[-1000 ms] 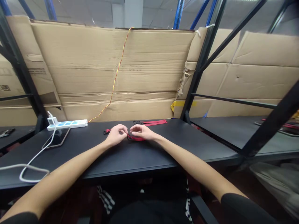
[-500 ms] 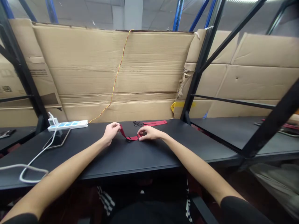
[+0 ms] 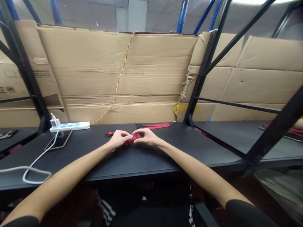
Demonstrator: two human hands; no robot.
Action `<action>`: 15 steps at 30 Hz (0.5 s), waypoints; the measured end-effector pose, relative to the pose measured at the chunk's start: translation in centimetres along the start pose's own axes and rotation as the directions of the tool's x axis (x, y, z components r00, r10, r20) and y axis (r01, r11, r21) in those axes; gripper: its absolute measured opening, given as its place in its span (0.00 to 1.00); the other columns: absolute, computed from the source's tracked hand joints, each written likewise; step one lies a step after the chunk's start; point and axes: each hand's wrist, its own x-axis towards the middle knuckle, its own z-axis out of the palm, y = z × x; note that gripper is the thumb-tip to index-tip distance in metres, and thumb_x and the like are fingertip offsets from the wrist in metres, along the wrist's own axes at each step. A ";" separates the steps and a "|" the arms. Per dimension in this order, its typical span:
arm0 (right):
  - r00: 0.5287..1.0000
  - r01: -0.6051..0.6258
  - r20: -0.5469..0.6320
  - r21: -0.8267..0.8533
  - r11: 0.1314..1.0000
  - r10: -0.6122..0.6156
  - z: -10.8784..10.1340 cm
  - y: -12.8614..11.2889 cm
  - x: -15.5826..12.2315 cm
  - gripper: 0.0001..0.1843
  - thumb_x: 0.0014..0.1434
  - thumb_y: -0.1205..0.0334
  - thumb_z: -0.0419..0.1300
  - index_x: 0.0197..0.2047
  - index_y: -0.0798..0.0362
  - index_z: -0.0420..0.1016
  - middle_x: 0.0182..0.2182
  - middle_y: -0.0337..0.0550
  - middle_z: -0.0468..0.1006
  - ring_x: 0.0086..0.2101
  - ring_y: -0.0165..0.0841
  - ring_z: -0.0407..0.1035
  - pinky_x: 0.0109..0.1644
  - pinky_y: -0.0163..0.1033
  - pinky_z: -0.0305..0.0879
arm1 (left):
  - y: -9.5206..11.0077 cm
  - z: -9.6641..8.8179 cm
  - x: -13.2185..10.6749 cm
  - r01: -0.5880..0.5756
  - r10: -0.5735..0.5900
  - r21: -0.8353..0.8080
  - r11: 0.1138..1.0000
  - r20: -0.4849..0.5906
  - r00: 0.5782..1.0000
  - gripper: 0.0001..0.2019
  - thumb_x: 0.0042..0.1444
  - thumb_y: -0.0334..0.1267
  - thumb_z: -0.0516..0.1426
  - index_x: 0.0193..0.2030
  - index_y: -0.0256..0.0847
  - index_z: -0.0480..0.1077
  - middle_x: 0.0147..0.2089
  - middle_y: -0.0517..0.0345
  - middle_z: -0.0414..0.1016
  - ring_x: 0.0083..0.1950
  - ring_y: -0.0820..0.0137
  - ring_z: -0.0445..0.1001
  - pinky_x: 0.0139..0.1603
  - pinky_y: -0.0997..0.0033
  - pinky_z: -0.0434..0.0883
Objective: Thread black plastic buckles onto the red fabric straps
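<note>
A red webbing strap [image 3: 132,139] is pinched and bunched between the left hand [image 3: 119,139] and right hand [image 3: 145,136]; a small black clip [image 3: 109,134] is seen at its left end. A second red strap [image 3: 157,126] is laid flat farther back on the black tabletop [image 3: 165,157]; a black buckle [image 3: 140,125] is seen at its left end

Head-worn camera looking forward and down from person's own viewpoint, facing black worktop [image 3: 180,154] at close range, cardboard sheets [image 3: 113,72] rising beyond; left hand [image 3: 119,140] and right hand [image 3: 145,136] reaching in mid-frame, seen from behind.
</note>
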 end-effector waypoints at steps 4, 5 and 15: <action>0.999 0.051 -0.012 -0.068 0.996 -0.052 0.5 -0.3 -0.1 0.23 0.43 0.52 0.71 0.42 0.53 0.78 0.34 0.41 0.77 0.36 0.35 0.70 0.43 0.39 0.64 | -0.1 0.0 0.0 0.007 -0.007 0.047 0.999 -0.008 1.000 0.12 0.47 0.44 0.61 0.29 0.36 0.78 0.25 0.57 0.77 0.25 0.72 0.70 0.27 0.74 0.66; 0.998 0.061 -0.015 -0.090 0.994 -0.062 0.5 -0.4 -0.1 0.23 0.43 0.52 0.71 0.42 0.53 0.78 0.34 0.41 0.77 0.36 0.35 0.70 0.43 0.39 0.64 | -0.1 0.0 0.0 0.007 -0.006 0.051 0.999 -0.006 1.000 0.12 0.47 0.44 0.61 0.28 0.37 0.78 0.24 0.57 0.76 0.25 0.72 0.70 0.26 0.74 0.66; 0.990 0.133 -0.019 -0.214 0.968 -0.141 0.7 -0.9 -0.3 0.21 0.44 0.50 0.70 0.40 0.52 0.79 0.30 0.40 0.76 0.32 0.33 0.68 0.40 0.37 0.63 | 0.0 0.1 0.0 -0.027 0.023 0.061 0.998 0.068 0.997 0.12 0.48 0.45 0.60 0.28 0.36 0.77 0.25 0.58 0.76 0.27 0.71 0.71 0.28 0.75 0.66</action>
